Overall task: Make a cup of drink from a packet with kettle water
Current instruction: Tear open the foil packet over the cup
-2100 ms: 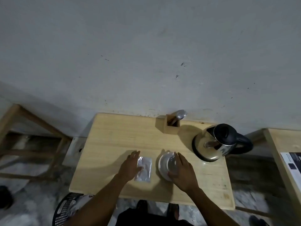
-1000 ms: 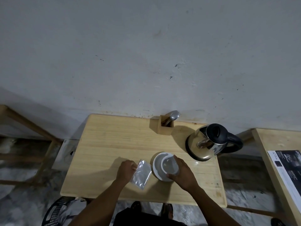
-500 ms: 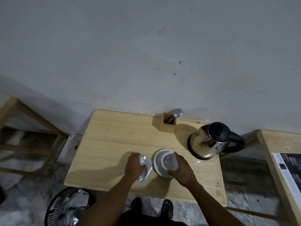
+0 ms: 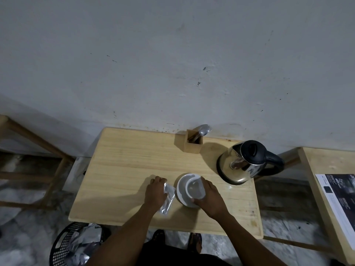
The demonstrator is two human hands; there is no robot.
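Observation:
A silver foil packet [image 4: 168, 199] lies on the wooden table [image 4: 123, 169], and my left hand [image 4: 156, 192] is curled over its left edge, gripping it. Right beside it a clear cup [image 4: 195, 189] stands on a white saucer [image 4: 181, 189]. My right hand [image 4: 210, 198] wraps around the cup's right and near side. A steel kettle [image 4: 243, 164] with a black lid and handle stands at the table's right, apart from both hands.
A small wooden holder [image 4: 193, 144] with a spoon and a fork stands at the table's back edge by the wall. A black basket [image 4: 75, 244] with crumpled foil sits on the floor at the near left. A second table [image 4: 315, 169] with a printed sheet is on the right.
My left hand went from lying flat on the packet to closing on its left edge and tilting it. My right hand has stayed on the cup. The camera has shifted a little.

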